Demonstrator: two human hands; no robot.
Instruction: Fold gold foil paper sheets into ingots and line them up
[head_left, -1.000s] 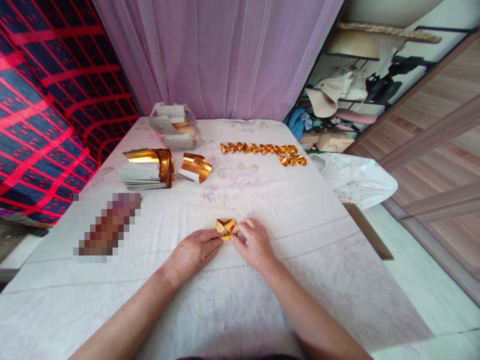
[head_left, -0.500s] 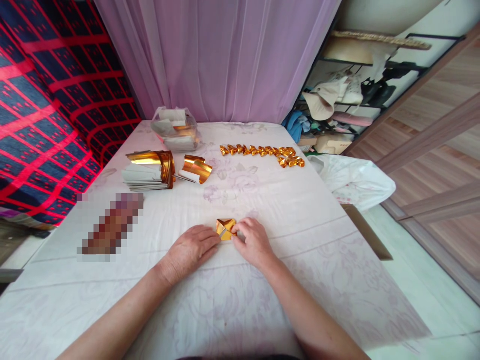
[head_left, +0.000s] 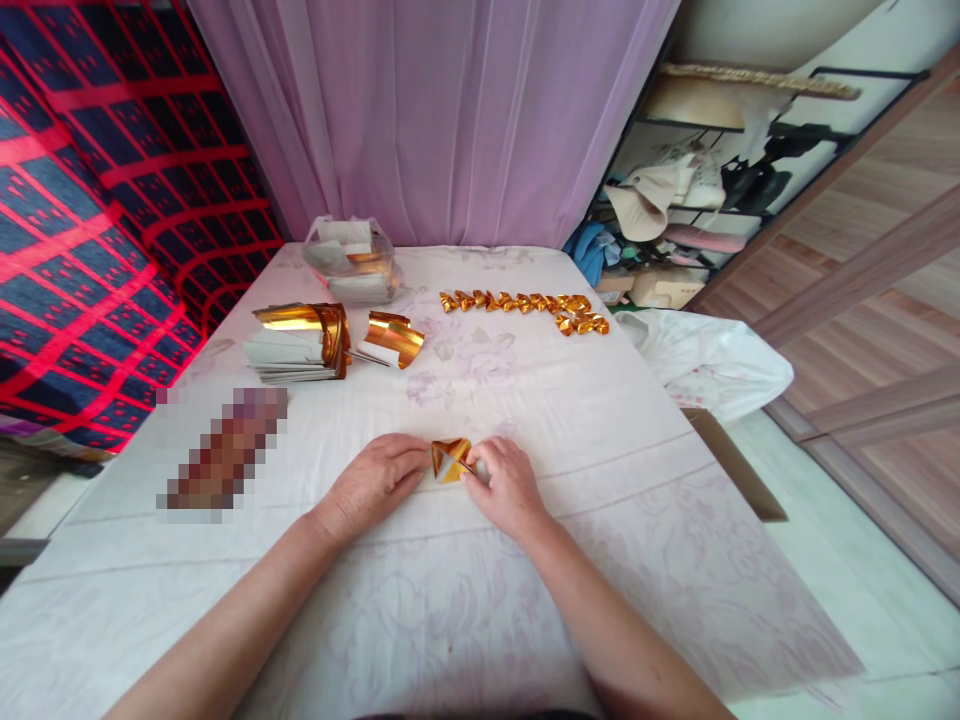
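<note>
A small folded piece of gold foil paper (head_left: 451, 462) lies on the table in front of me, with diagonal creases and a pale patch facing up. My right hand (head_left: 506, 483) pinches its right corner between thumb and forefinger, tilting that flap up. At the left edge of the paper, my left hand (head_left: 380, 482) rests low with its fingers close together, and the fingertips hold that edge. Part of the paper's right side is hidden behind the right fingers.
A stack of gold foil sheets (head_left: 296, 345) and a few loose curled sheets (head_left: 394, 340) lie at back left. Behind them stands a clear plastic bag (head_left: 349, 262) of more sheets. Several folded gold pieces (head_left: 517, 302) form a row at back right. A white bag (head_left: 720, 360) sits beyond the table's right edge.
The right corner of the foil paper has been lifted by the right fingers, and its creases have opened a little. My left hand has shifted slightly left and away from me.
</note>
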